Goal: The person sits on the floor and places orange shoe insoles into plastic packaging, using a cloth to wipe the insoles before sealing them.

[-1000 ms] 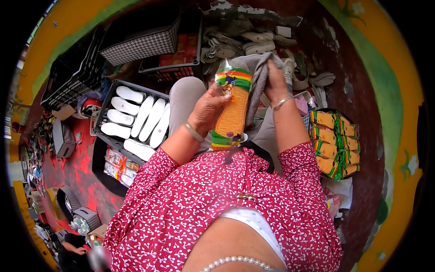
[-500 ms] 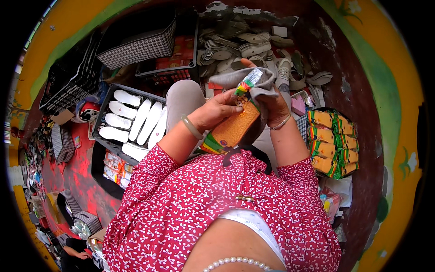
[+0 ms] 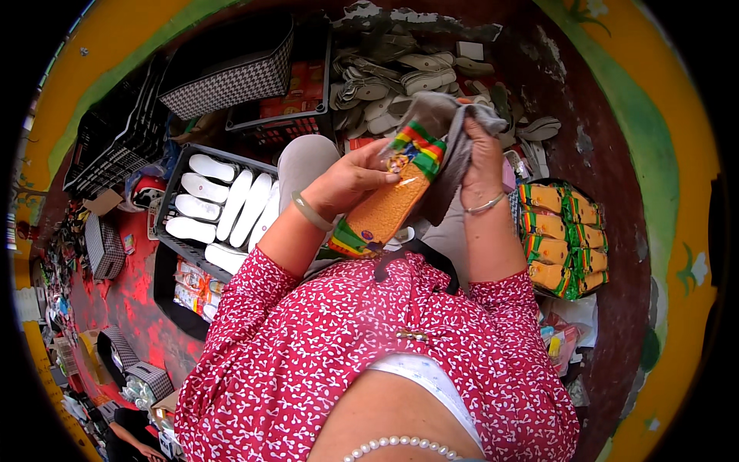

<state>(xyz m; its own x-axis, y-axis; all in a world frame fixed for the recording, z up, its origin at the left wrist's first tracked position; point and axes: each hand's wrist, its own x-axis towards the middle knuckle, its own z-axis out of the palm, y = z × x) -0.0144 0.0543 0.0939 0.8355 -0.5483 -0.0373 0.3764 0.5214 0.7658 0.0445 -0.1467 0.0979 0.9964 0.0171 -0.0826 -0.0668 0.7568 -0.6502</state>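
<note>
My left hand (image 3: 350, 183) is closed on the edge of a clear plastic packet (image 3: 389, 202), its thumb lying across the front. Inside the packet is a flat, orange, rough-textured pad; green, yellow and red bands cross both ends. The packet slants over my lap, its upper end away from me. A grey cloth (image 3: 457, 158) is gripped in my right hand (image 3: 483, 169) and hangs down along the packet's right side. The right fingers are partly hidden behind the cloth's folds.
White insoles (image 3: 240, 204) lie in a dark crate (image 3: 173, 189) at left. Similar orange packets (image 3: 548, 225) fill a container at right. Pale shoe soles (image 3: 427, 81) are heaped ahead, beside a houndstooth basket (image 3: 231, 81). Another person's arm (image 3: 132, 439) shows at lower left.
The cloth has come off the packet's upper end and moved right with my right hand. The packet's upper end now lies flat and shows its bands; my left hand has shifted slightly left.
</note>
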